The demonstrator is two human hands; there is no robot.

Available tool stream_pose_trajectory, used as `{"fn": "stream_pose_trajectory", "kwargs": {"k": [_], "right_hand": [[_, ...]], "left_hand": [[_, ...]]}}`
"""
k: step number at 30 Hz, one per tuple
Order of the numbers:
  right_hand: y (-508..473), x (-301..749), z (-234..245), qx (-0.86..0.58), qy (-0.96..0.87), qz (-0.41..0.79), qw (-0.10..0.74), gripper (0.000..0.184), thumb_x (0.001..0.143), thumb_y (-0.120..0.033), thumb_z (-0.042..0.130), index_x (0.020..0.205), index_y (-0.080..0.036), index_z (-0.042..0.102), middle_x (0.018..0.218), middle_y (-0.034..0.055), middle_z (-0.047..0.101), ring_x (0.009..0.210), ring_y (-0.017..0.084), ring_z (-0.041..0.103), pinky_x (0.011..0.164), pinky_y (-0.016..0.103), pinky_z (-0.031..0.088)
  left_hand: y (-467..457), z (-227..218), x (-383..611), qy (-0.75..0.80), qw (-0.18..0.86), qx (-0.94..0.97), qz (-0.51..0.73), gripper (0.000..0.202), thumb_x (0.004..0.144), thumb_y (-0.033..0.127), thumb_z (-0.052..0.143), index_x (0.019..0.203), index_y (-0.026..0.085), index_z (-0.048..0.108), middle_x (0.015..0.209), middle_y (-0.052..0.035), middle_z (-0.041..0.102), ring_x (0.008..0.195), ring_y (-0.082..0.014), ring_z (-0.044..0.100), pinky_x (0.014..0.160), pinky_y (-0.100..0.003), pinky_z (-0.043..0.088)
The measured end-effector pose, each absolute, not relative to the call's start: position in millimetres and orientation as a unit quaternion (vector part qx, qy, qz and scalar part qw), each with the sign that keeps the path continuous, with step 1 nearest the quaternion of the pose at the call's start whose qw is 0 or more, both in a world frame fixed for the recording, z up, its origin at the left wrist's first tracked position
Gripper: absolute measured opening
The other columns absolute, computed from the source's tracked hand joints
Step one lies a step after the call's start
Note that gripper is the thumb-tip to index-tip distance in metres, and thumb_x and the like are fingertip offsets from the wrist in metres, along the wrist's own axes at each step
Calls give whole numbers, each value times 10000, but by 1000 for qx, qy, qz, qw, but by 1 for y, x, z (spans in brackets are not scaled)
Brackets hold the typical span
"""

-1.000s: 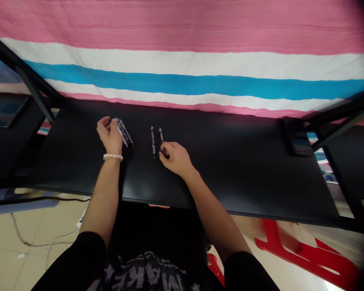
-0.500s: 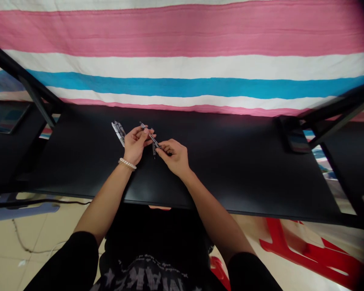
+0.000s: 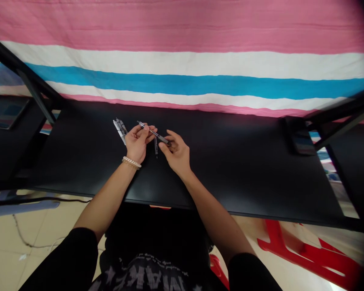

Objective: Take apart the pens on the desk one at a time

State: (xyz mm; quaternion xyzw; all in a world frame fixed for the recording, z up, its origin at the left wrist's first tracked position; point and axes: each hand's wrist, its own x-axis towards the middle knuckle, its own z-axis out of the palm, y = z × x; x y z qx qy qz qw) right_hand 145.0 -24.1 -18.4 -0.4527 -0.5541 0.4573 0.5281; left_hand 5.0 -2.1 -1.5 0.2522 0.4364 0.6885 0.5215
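Both my hands hold one slim pen [image 3: 154,133] a little above the black table [image 3: 230,161]. My left hand [image 3: 137,142], with a bead bracelet on the wrist, pinches the pen's left end. My right hand [image 3: 177,151] grips its right end. Another pen [image 3: 156,148] lies on the table just below, between my hands. A small bunch of pens [image 3: 120,130] lies on the table to the left of my left hand.
A striped pink, white and blue cloth [image 3: 182,60] hangs behind the table. A dark phone-like object [image 3: 300,142] rests at the table's right end. Black frame bars [image 3: 27,81] slant at both sides. A red plastic stool [image 3: 306,254] stands under the table at the right.
My left hand left the bunch of pens and came right. My right hand lifted one of the two middle pens off the table, and both hands now hold it.
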Motion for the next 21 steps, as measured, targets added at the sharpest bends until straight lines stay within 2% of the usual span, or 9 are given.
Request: {"fn": "stream_pose_trajectory", "kwargs": {"k": [2, 4, 6, 9, 11, 13, 15, 17, 21], "right_hand": [[-23, 145, -17, -454, -541, 474, 526, 327, 894, -512, 661, 1049, -233, 734, 894, 53, 703, 790, 168, 710, 701, 330, 627], [-22, 145, -16, -449, -548, 457, 538, 286, 846, -499, 722, 945, -232, 734, 972, 65, 696, 885, 182, 710, 769, 342, 623], [-22, 145, -15, -442, -546, 457, 546, 294, 813, -487, 759, 969, -240, 723, 1003, 63, 689, 900, 185, 705, 781, 348, 617], [-22, 145, -15, -453, -529, 478, 535, 290, 866, -507, 692, 970, -237, 715, 872, 42, 674, 761, 165, 685, 689, 340, 606], [-21, 145, -15, -453, -536, 458, 545, 283, 809, -503, 754, 899, -237, 719, 968, 60, 676, 869, 181, 690, 748, 342, 606], [-20, 145, -16, -446, -533, 464, 549, 327, 777, -509, 781, 959, -244, 721, 1009, 59, 678, 904, 179, 687, 762, 331, 606], [-20, 145, -16, -450, -524, 488, 533, 349, 842, -529, 709, 1034, -237, 713, 888, 40, 683, 757, 153, 673, 671, 315, 597], [-21, 145, -15, -463, -533, 469, 530, 304, 880, -507, 672, 988, -229, 729, 838, 35, 679, 678, 142, 645, 620, 314, 581], [-25, 147, -9, -474, -558, 376, 568, 135, 858, -378, 723, 879, -250, 760, 940, 50, 692, 808, 172, 668, 659, 326, 572]], "left_hand": [[-2, -1, 5, 432, 524, 250, 690, 339, 723, 364, 878, 921, 173, 679, 882, -58, 775, 817, -176, 761, 820, -334, 609], [-2, 0, 4, 427, 527, 250, 691, 343, 722, 362, 879, 922, 173, 674, 880, -55, 775, 813, -176, 761, 825, -338, 609], [-2, 1, 4, 422, 531, 248, 692, 340, 722, 356, 880, 922, 175, 673, 878, -51, 774, 815, -175, 761, 825, -336, 607], [-1, 1, 3, 421, 539, 248, 686, 324, 734, 349, 871, 926, 181, 671, 888, -48, 774, 829, -176, 760, 833, -339, 604], [-1, 1, 3, 422, 542, 249, 683, 308, 749, 342, 860, 931, 186, 666, 895, -46, 773, 846, -178, 760, 857, -351, 599], [-1, 1, 3, 421, 544, 252, 681, 299, 761, 339, 852, 933, 188, 660, 903, -45, 772, 857, -181, 761, 876, -361, 594], [-1, 0, 4, 420, 547, 256, 678, 306, 763, 347, 850, 942, 186, 659, 907, -49, 771, 857, -184, 762, 877, -367, 593], [0, 0, 3, 420, 546, 257, 677, 320, 759, 358, 853, 948, 186, 660, 902, -52, 771, 851, -188, 762, 874, -372, 595], [6, -3, -7, 422, 519, 235, 705, 301, 764, 357, 853, 913, 191, 651, 908, -50, 768, 873, -191, 763, 894, -370, 592]]}}
